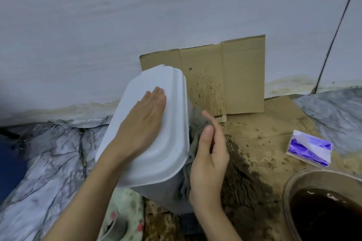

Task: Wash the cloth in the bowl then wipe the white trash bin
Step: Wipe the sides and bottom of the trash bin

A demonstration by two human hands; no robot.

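1. We see the white trash bin [166, 143] tipped on stained cardboard [274, 143].
2. Our left hand [141, 123] presses flat on it, fingers straight.
3. Our right hand [207, 162] holds the grey cloth [193, 143] against the bin's side.
4. The bowl [290, 186] of brown water sits right, near a purple packet [309, 147].

Single head-worn view, wide-angle, looking forward and down from close above the person's forearms, which enter from the bottom edge. It faces a pale wall [137, 15] across the upper half; straight lines bow toward the frame edges. The floor, covered with cardboard [274, 143], fills the lower half, near enough that the bowl [290, 186] is cropped at bottom right.
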